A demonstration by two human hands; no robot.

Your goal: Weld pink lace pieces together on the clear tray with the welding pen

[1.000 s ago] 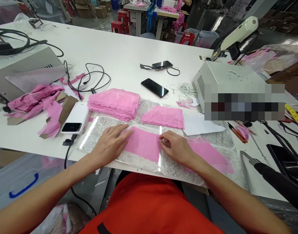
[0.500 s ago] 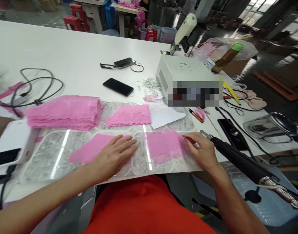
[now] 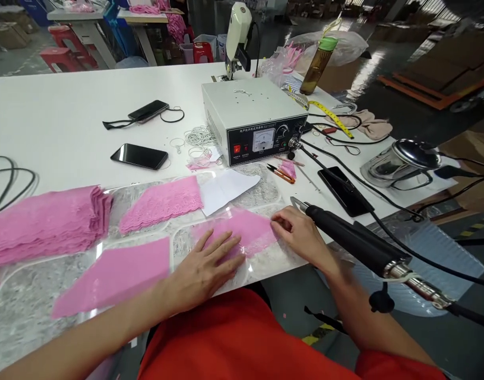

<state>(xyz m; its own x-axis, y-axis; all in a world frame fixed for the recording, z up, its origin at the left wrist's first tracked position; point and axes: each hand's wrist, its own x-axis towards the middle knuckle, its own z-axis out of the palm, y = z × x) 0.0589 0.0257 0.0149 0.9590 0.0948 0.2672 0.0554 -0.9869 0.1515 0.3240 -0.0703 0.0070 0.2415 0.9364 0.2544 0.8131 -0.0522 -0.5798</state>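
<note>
My left hand [image 3: 208, 266] lies flat, fingers spread, on the near edge of a pink lace piece [image 3: 253, 230] that rests on a clear plastic sheet [image 3: 146, 200] over the white table. My right hand [image 3: 299, 235] has its fingertips pinched on the right edge of that same piece. Left of my left hand lies another flat pink piece [image 3: 115, 274]. Behind them sit a scalloped pink lace piece [image 3: 160, 203] and a thick stack of pink lace [image 3: 44, 224]. A black-handled hot tool [image 3: 352, 243] rests just right of my right hand.
A white control box with a dial [image 3: 252, 121] stands behind the sheet, with white paper [image 3: 226, 188], small scissors [image 3: 280, 173], elastic loops [image 3: 198, 138] and phones [image 3: 139, 156] [image 3: 148, 111] [image 3: 343, 191] around it. A bottle [image 3: 319, 66], tape measure [image 3: 331, 116] and glass-lidded pot [image 3: 402, 163] stand at the right.
The view has swung to the right. My left hand has left the left pink piece and now rests on the right one. My right hand stays at that piece's right edge.
</note>
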